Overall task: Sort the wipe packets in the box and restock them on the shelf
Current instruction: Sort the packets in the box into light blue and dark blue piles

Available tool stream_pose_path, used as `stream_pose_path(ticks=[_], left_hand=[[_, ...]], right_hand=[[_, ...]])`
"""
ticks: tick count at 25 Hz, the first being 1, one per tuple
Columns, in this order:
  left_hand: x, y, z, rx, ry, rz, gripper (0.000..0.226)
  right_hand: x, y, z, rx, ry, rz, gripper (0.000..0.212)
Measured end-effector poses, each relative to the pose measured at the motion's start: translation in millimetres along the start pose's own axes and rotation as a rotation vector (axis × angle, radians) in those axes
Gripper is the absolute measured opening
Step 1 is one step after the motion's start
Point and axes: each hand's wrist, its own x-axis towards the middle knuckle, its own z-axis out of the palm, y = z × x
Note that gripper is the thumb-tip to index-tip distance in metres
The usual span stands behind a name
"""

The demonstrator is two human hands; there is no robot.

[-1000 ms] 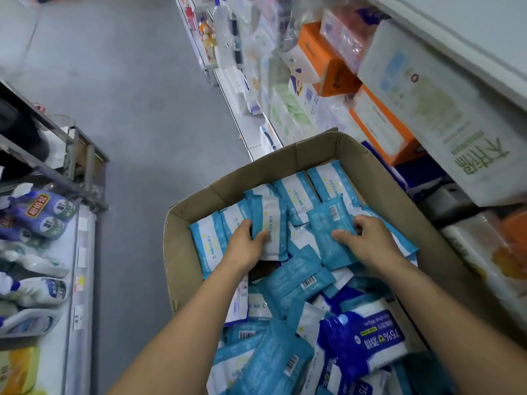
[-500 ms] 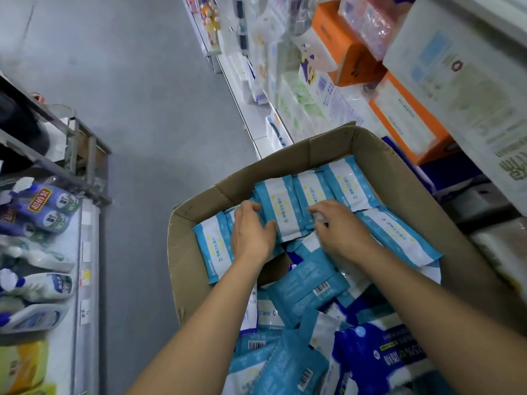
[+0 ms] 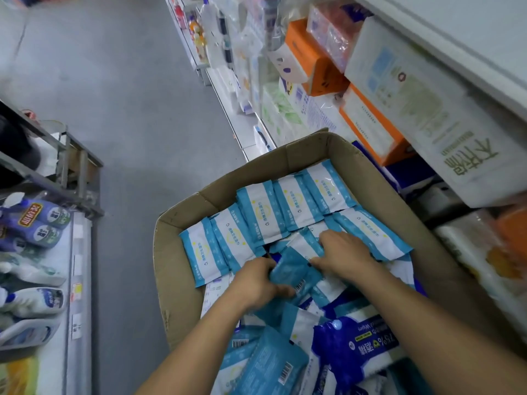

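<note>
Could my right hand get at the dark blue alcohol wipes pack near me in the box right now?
Probably yes. The dark blue alcohol wipes pack lies on top of the pile with nothing over it, just under the right forearm. But the right hand is busy with a light blue packet that the left hand grips.

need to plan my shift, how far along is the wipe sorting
Done: a face-up row of packets at the box's far end. In hand: left hand grips a teal packet; right hand steadies it. Left: loose pile nearer; nothing restocked yet.
</note>
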Motion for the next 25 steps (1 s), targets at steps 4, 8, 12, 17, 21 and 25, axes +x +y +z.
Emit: stream_pose_path(ticks=[4,8,12,17,21,25], left_hand=[[-7.4,-4.1,-9.7,-0.611,0.084,-0.014,0.025],[2.2,16.2,-16.7,-0.925,0.209,-0.049,0.022],[26.4,46.0,-24.4,-0.672,0.421,-0.008,0.031],[53.3,85.4,-13.2,-0.238,0.303,0.291,0.067],[65.8,63.7,5.8,0.42,0.201,0.323,0.067],[73.5,55.5,4.6,0.858,0.38,0.41,0.063]], right_hand=[[-8.5,13.9,-6.3,0.463,0.087,0.107,0.033],[2.4,25.3,-22.6,0.773,0.273,0.166,0.027],[33.0,27.9,-49.0,0.869,0.351,0.151,0.017],[45.6,30.2,-46.3,0.55,0.379,0.087,0.061],[43.7,37.2,-22.6,0.254,0.223,-0.04,0.051],[48.0,46.1,-18.4,0.054,0.159,-0.093,0.058]])
